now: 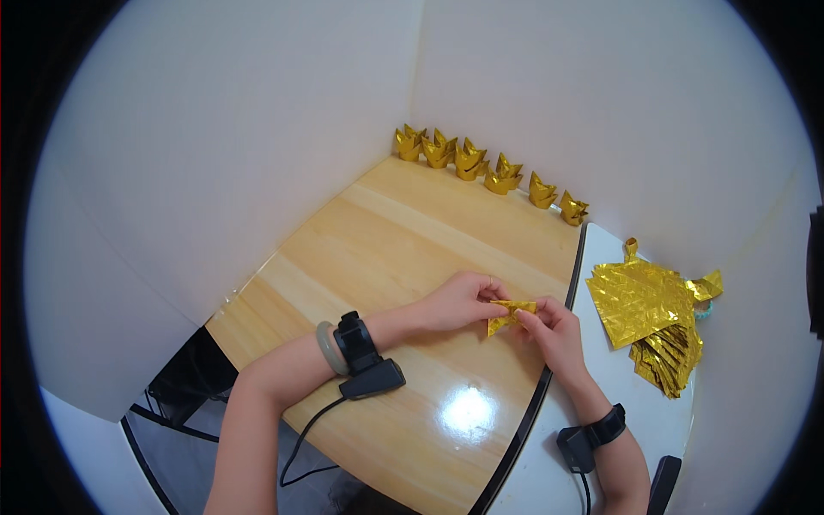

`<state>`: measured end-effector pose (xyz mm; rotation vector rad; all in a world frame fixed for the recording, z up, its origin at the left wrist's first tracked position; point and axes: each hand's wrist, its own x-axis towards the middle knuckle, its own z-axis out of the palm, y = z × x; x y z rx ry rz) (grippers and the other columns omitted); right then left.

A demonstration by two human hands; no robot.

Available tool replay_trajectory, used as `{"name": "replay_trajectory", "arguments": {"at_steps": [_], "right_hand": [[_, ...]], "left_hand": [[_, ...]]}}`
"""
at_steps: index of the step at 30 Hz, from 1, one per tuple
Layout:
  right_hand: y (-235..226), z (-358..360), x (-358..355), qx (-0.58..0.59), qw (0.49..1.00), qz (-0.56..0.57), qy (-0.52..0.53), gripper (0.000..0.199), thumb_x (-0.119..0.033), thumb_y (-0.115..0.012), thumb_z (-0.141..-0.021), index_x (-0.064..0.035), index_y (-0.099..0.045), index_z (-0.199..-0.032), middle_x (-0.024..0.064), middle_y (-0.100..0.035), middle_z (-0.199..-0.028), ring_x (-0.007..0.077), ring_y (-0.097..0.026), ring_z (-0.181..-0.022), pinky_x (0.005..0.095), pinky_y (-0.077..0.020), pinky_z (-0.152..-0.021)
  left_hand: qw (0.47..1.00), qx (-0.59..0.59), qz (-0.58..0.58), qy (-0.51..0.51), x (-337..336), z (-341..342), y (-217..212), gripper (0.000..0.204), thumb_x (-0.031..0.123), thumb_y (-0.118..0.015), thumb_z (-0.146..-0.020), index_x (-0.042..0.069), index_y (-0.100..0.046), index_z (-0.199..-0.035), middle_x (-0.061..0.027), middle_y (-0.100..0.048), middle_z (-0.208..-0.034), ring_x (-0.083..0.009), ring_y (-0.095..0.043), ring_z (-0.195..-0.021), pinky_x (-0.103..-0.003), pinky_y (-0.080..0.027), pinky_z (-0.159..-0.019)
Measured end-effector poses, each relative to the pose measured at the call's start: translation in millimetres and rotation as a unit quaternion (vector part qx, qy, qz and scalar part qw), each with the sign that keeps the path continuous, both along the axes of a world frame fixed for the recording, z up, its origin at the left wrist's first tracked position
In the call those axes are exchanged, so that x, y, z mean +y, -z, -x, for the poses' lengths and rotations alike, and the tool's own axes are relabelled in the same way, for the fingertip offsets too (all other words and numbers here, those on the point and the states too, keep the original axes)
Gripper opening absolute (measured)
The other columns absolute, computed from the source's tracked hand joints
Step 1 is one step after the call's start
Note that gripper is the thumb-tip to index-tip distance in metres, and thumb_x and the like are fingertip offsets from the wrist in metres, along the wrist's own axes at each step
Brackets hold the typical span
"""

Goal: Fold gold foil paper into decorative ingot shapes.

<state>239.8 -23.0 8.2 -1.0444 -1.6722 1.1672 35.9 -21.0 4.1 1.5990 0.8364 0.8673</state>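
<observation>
Both hands, left hand [459, 302] and right hand [554, 333], pinch a half-folded gold sheet [510, 314]; 6 finished pieces [489, 167] beyond it, flat stack [648, 313] right of it unfolded.

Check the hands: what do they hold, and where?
Both hold one partly folded gold foil paper above the wooden table: left hand pinches its left end, right hand its right end.

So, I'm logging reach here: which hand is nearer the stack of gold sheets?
Right hand, just left of the stack of gold sheets. The left hand sits farther left, beyond the folded gold paper both pinch.
</observation>
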Motion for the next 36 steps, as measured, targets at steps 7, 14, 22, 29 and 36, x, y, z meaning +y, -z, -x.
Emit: {"name": "replay_trajectory", "arguments": {"at_steps": [7, 14, 22, 29, 36], "right_hand": [[-2, -2, -3, -0.042, 0.997, 0.054, -0.045, 0.016, -0.015, -0.062, -0.091, -0.0006, -0.062, -0.085, 0.0032, -0.063, -0.062, 0.0067, -0.057, -0.052, 0.0207, -0.0447, -0.048], [4, -4, 0, -0.017, 0.998, 0.046, -0.029, 0.022, -0.019, -0.06, -0.092, -0.0009, -0.062, -0.08, 0.0014, -0.061, -0.06, 0.0052, -0.053, -0.048, 0.0204, -0.0419, -0.046], [-3, 0, -4, -0.037, 0.999, -0.013, 0.008, 0.022, -0.016, -0.064, -0.089, -0.0004, -0.061, -0.075, 0.0016, -0.059, -0.056, 0.0053, -0.052, -0.047, 0.0207, -0.0416, -0.045], [-4, 2, -6, -0.075, 0.994, -0.073, 0.033, 0.02, -0.015, -0.066, -0.087, -0.0003, -0.062, -0.075, 0.0019, -0.06, -0.057, 0.0057, -0.055, -0.048, 0.0209, -0.0433, -0.046], [-5, -4, -8, 0.007, 1.0, -0.01, -0.009, 0.023, -0.022, -0.059, -0.092, -0.0021, -0.063, -0.082, 0.0014, -0.061, -0.062, 0.0069, -0.053, -0.05, 0.02, -0.042, -0.047]], "left_hand": [[0.997, 0.038, -0.05, -0.036, -8, -2, -4, 0.015, 0.002, -0.067, -0.08, -0.001, -0.061, -0.093, -0.0056, -0.065, -0.081, -0.0089, -0.06, -0.075, -0.023, -0.047, -0.067], [0.989, -0.019, -0.081, -0.126, -6, -4, -2, 0.016, 0.003, -0.069, -0.078, 0.003, -0.062, -0.093, -0.005, -0.062, -0.084, -0.0123, -0.06, -0.078, -0.025, -0.048, -0.069], [0.941, 0.055, -0.268, -0.198, -4, -2, -7, 0.009, 0.009, -0.067, -0.079, 0.008, -0.067, -0.088, -0.0042, -0.059, -0.088, -0.0172, -0.056, -0.091, -0.029, -0.05, -0.069], [0.957, 0.022, -0.225, -0.181, -10, -4, -12, 0.011, 0.008, -0.066, -0.081, 0.005, -0.067, -0.091, -0.0059, -0.063, -0.087, -0.0167, -0.061, -0.082, -0.028, -0.049, -0.069], [0.992, -0.035, -0.002, -0.119, -5, -2, -12, 0.013, 0.01, -0.067, -0.084, 0.003, -0.065, -0.094, -0.0038, -0.066, -0.091, -0.0112, -0.062, -0.082, -0.025, -0.048, -0.071]]}}
